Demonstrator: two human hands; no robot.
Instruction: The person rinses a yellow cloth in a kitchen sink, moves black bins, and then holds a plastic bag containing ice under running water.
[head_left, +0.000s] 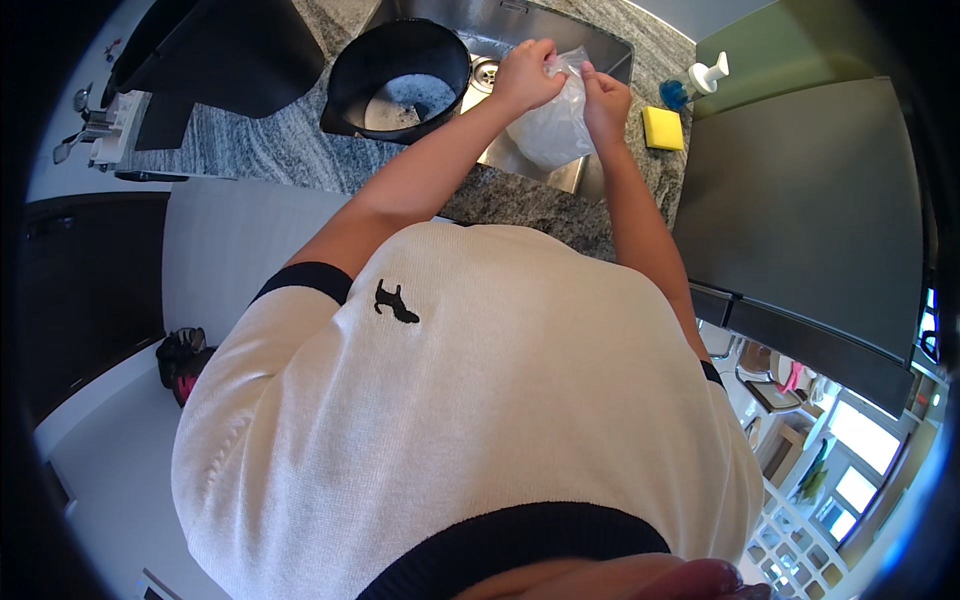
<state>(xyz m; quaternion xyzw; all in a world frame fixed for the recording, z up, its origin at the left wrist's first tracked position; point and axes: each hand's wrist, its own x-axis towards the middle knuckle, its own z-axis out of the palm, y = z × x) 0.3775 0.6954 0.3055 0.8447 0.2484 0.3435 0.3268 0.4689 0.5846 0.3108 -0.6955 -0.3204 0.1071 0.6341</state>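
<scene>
A clear plastic bag (551, 127) hangs over the stainless steel sink (600, 52), bulging and whitish in its lower part. My left hand (527, 75) pinches its top on one side, and my right hand (606, 103) grips the top on the other side. What the bag holds cannot be made out through the film. Left of the bag, the sink drain (486, 72) shows beyond my left wrist. A round black basin (352, 64) with foamy water and a dark object inside sits at the sink's left end, close to my left forearm.
A yellow sponge (663, 128) and a blue pump bottle (673, 94) with a white top stand right of the sink on the stone countertop (285, 150). A large dark appliance (802, 210) rises at the right. A big black container (247, 60) occupies the counter's left.
</scene>
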